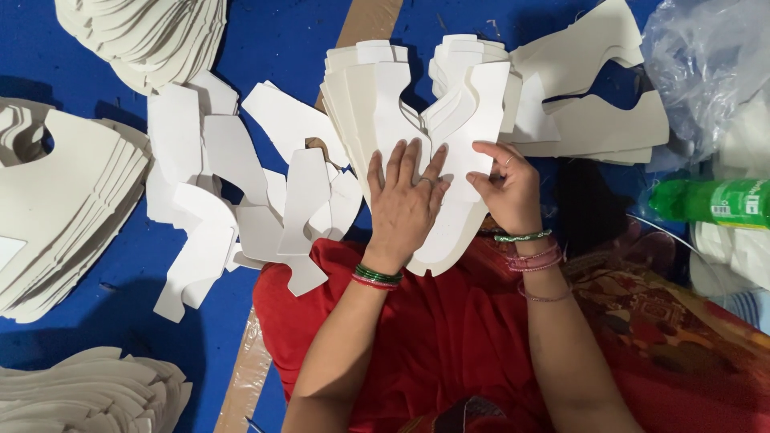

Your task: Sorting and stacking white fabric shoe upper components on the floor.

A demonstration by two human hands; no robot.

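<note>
Pressing flat with spread fingers, the left hand (405,204) covers a stack of white cutouts (417,104); the right hand (505,188) pinches its edge.

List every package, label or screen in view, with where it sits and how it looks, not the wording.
Green plastic bottle: lying on its side at the right edge, past the right hand.
Bottle label: a band wrapped around the bottle, green with white patches.
Clear plastic bag: crumpled at the top right, above the bottle, see-through and whitish.
No screens or signs are in view.
</note>
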